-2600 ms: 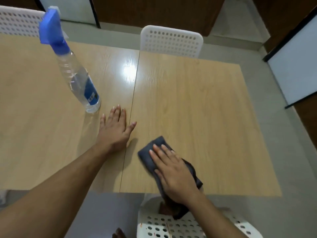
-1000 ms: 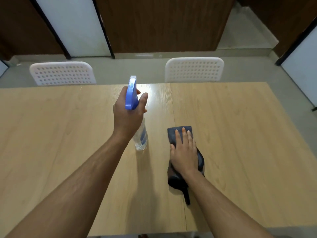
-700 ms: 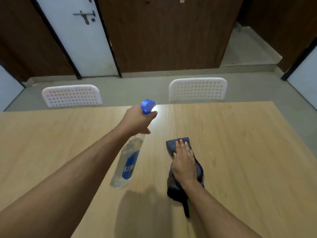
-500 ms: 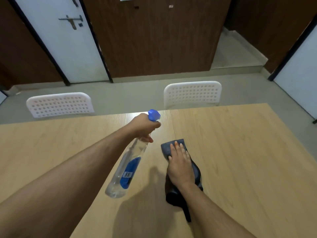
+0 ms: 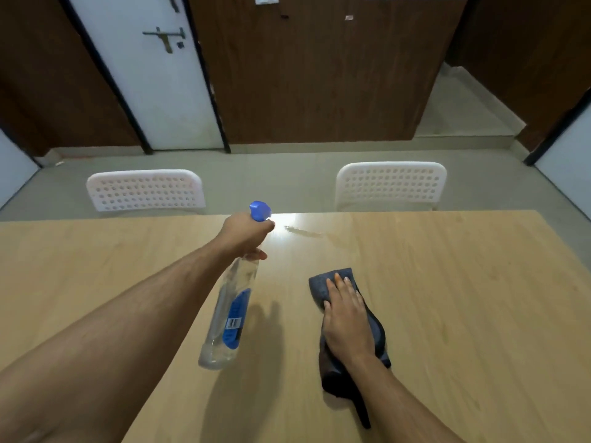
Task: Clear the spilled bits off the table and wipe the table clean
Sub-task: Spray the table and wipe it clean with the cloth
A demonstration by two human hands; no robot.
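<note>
Left grip (image 5: pixel 246 233) clenched round spray bottle (image 5: pixel 228 311) neck, long axis slanting nozzle-forward; wet streak (image 5: pixel 302 231) just beyond nozzle; right grip (image 5: pixel 347 318) flat on grey cloth (image 5: pixel 332 281), nearer to streak, on surface (image 5: pixel 463 282).

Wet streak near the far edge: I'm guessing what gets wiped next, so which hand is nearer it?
Left. The left hand holds the spray bottle beside the wet streak; the right hand rests on the cloth, nearer the person.
</note>
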